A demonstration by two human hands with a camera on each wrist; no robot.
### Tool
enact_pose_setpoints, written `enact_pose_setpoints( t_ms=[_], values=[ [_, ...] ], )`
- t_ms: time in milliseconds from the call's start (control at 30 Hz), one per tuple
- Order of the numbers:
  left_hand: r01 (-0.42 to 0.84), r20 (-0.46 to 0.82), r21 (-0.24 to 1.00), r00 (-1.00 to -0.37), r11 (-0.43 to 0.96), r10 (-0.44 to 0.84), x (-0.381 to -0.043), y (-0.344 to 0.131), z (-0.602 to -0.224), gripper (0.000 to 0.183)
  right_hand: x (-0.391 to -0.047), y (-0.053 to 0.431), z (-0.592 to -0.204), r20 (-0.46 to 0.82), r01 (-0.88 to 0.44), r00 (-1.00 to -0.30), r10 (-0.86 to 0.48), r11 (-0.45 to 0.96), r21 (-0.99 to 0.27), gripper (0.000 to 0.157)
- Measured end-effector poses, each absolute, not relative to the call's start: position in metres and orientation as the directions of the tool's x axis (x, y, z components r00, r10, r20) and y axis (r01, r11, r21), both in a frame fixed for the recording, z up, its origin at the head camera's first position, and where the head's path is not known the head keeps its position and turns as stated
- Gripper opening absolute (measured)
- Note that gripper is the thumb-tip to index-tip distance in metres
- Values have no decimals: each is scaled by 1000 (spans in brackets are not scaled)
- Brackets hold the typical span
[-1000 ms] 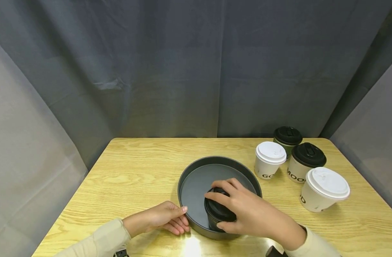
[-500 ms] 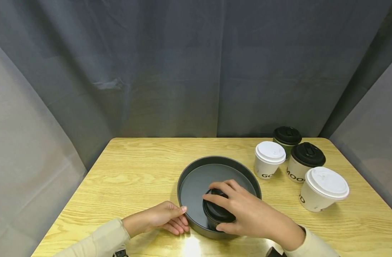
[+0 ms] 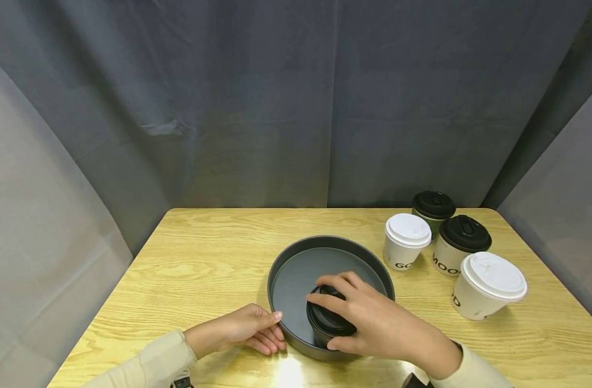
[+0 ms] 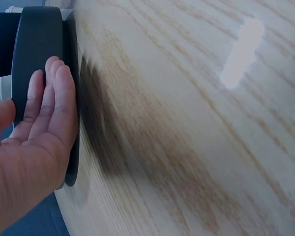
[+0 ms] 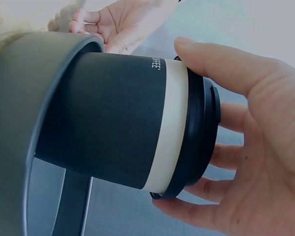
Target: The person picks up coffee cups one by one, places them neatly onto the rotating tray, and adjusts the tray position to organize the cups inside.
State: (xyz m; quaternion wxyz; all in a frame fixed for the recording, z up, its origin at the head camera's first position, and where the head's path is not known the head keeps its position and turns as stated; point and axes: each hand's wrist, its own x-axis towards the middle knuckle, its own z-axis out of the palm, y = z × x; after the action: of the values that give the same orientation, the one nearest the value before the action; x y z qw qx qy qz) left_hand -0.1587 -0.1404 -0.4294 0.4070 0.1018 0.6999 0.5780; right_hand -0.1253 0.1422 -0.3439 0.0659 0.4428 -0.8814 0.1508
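Observation:
A round dark grey cake pan [image 3: 305, 258] rests on the wooden table. My left hand [image 3: 254, 328] holds its near left edge, thumb at the rim, the other fingers along the outer wall; the left wrist view shows these fingers [image 4: 51, 98] nearly straight. Inside the pan, near its front, stands a black paper coffee cup [image 5: 108, 113] with a cream band and a black lid [image 5: 199, 132]. From above, my right hand [image 3: 369, 318] grips this lid, thumb on the near side and fingers around the far side. The hand partly hides the cup in the head view.
To the pan's right stand a small white-lidded cup [image 3: 407, 242], a black-lidded white cup [image 3: 458, 248], a green cup [image 3: 433, 207] with a black lid behind them, and a larger white-lidded cup [image 3: 490, 285] nearer. A grey curtain [image 3: 257, 108] hangs behind the table [image 3: 204, 258].
The right hand and the black cup have shifted very slightly left within the pan since a second ago. The left hand and the other cups stay in place.

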Motion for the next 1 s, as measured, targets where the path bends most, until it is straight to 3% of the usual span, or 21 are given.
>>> enact_pose_setpoints(
  t_ms=[333,600,767,1000],
  values=[
    [-336,-460,888,-651,314,604,-158,-140,-427,50,-125,143,-345,223,-785,-619,-753,583,-207,69],
    [-331,-456,890,-651,314,607,-159,-140,-429,51,-123,152,-345,252,-749,-661,-707,596,-291,84],
    [-331,-458,889,-658,316,598,-159,-139,-429,51,-125,169,-351,320,-712,-702,-636,629,-312,72],
    [-336,-464,885,-664,321,586,-157,-139,-428,50,-132,200,-364,312,-583,-812,-494,724,-370,64]
  ],
)
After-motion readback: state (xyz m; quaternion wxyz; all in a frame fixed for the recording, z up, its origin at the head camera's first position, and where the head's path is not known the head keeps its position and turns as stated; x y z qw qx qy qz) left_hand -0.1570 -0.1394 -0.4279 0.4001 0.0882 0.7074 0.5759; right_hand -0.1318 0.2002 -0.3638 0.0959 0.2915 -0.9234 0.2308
